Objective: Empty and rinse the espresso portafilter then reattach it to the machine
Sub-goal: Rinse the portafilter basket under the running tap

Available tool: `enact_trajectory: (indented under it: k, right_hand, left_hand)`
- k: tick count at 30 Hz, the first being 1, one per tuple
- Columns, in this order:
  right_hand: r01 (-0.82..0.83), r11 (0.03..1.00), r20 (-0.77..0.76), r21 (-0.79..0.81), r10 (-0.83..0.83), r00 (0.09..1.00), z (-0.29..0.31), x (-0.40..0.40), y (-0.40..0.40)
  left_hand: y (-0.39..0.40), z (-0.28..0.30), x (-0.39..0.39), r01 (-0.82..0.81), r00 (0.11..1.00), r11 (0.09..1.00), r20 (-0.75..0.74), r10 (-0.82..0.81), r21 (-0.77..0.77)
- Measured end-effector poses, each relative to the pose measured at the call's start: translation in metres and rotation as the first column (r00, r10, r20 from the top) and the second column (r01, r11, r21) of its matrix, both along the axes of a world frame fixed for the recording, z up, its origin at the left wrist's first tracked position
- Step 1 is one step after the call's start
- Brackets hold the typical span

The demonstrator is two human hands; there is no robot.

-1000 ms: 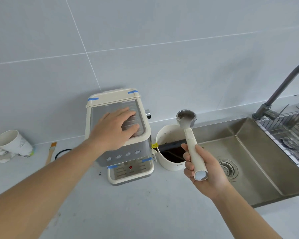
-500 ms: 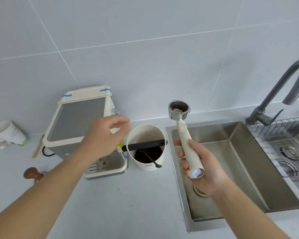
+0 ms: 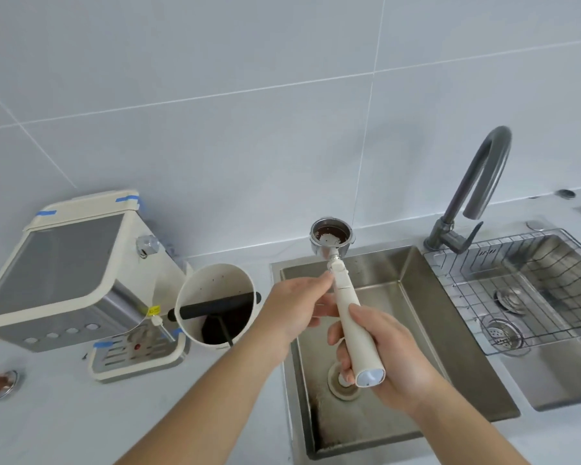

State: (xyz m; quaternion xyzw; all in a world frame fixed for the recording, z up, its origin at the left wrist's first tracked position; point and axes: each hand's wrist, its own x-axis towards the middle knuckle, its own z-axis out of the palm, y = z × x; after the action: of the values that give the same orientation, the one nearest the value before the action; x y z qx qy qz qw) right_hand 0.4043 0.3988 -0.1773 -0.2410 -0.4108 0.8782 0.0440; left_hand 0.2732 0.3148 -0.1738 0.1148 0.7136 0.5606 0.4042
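Over the sink point(image 3: 403, 297), the left hand point(image 3: 296, 307) has left the machine point(image 3: 74, 263). Its outstretched fingers now touch the portafilter point(image 3: 349, 313), gripped by the right hand point(image 3: 393, 357); grounds point(image 3: 329, 233) remain inside.

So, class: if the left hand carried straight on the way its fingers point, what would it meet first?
The portafilter, on its handle just below the metal head. The left hand has its fingertips at or nearly against it, though depth is unclear.

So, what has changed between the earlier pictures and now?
The left hand left the top of the cream and steel espresso machine and moved right to the silver portafilter with cream handle. It now touches the handle's upper part, but a firm grip is unclear. The right hand still grips the handle's lower end, with the basket up and grounds inside.
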Motion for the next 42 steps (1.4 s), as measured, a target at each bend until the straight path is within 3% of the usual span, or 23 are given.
enact_trajectory:
  k: [6,18,22,26,30,33,37,42]
  right_hand:
    - [-0.026,0.999,0.03,0.033,0.025,0.999,-0.014,0.017,0.027]
    - [-0.025,0.991,0.126,0.13,0.008,0.992,-0.048,0.049,0.084]
    - [-0.075,0.989,0.116,0.129,0.06,0.991,-0.054,0.063,0.107]
    - [0.05,0.972,0.262,0.23,-0.112,0.959,-0.064,0.067,0.142]
    - [-0.012,0.773,0.415,0.634,-0.328,0.849,-0.06,0.061,0.2]
    - [-0.064,0.576,0.394,0.815,-0.469,0.79,-0.052,0.055,0.249]
    - [-0.029,0.365,0.267,0.93,-0.622,0.736,-0.058,0.035,0.3]
    - [-0.12,0.271,0.267,0.955,-0.611,0.746,-0.074,0.004,0.331]
  left_hand:
    - [0.043,-0.008,0.017,0.028,0.997,0.999,0.067,-0.032,0.045]
    - [0.102,-0.035,0.027,0.072,0.995,0.997,0.071,-0.07,-0.024]
    - [0.117,-0.041,0.024,0.049,0.989,0.999,0.141,-0.05,0.012]
    - [0.13,-0.045,0.022,0.047,0.983,0.999,0.177,-0.047,0.008]
    - [0.137,-0.052,0.024,0.083,0.976,0.997,0.2,-0.082,0.005]
    - [0.14,-0.056,0.025,0.118,0.969,0.993,0.218,-0.113,-0.012]
    - [0.144,-0.06,0.029,0.151,0.958,0.988,0.248,-0.142,-0.017]
    - [0.152,-0.063,0.037,0.19,0.951,0.981,0.253,-0.176,-0.03]
